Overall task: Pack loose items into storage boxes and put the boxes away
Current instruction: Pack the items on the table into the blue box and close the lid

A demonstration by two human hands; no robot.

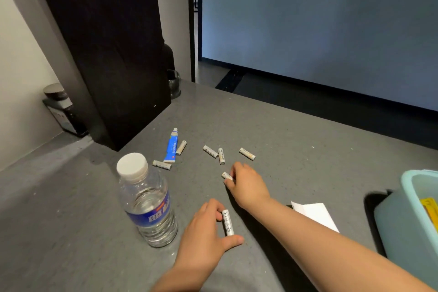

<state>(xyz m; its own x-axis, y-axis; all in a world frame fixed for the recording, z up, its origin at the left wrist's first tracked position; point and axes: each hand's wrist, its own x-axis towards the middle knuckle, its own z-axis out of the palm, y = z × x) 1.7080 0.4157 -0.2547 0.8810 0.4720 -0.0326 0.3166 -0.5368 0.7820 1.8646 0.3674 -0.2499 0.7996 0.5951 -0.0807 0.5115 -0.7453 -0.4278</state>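
Batteries, white with grey print: left hand (pixel 203 227) pinches one (pixel 228 222) between thumb and fingers; right hand (pixel 246 185) grips another (pixel 227 175) at its fingertips.

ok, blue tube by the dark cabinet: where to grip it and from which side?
Pinch the blue tube across its mid-body, coming from above. It lies flat, cap away, crimped end near. A battery lies close on its right, so keep the fingers narrow.

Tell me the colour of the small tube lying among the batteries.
Blue with a white cap and white tail end; the tube shows clearly in the head view.
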